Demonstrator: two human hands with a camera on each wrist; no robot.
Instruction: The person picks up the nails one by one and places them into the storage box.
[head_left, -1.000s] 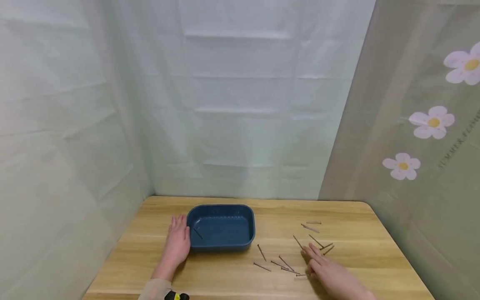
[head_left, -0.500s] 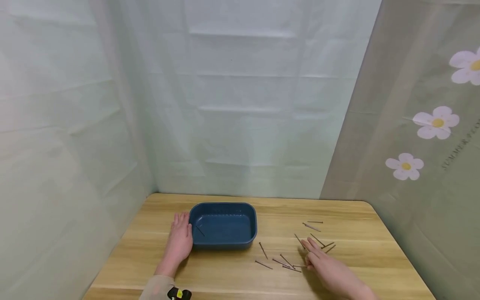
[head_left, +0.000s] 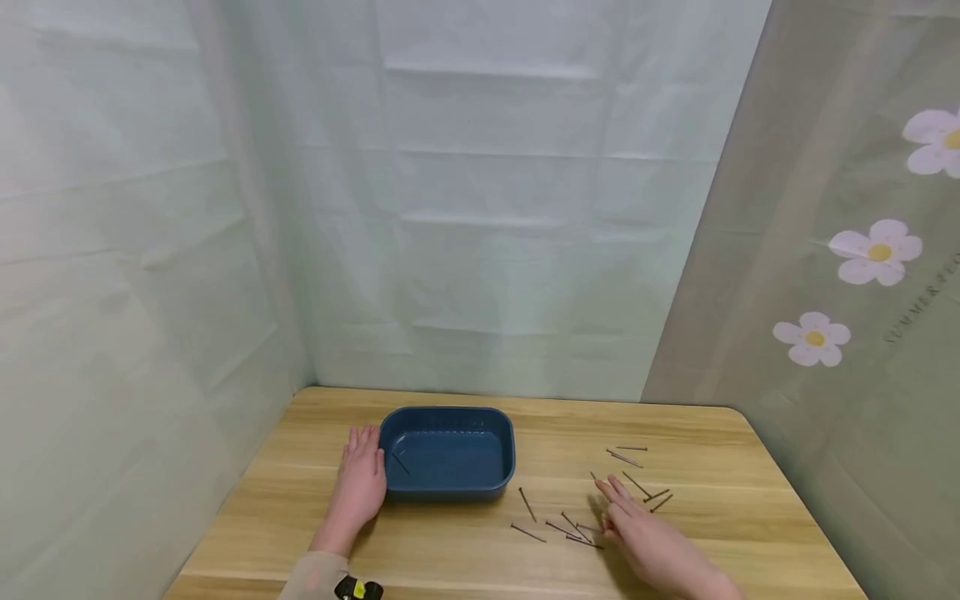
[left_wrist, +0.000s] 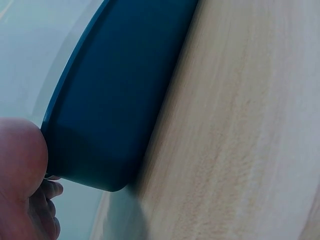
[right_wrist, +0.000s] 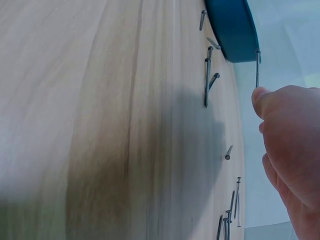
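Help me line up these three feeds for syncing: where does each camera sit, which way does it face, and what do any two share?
Head: worn high, looking forward and down at the wooden table; both hands show, left hand against the dark blue plastic tray, right hand among scattered metal nails.
Left wrist: low beside the tray's wall; palm and fingers show.
Right wrist: low over the table, facing the tray; thumb pinches a nail.
Shared: all see the tray.

Tray [head_left: 450,417]: one. Nail in the tray [head_left: 400,463]: one. Nails on the table [head_left: 558,527]: about ten. Hands: two.
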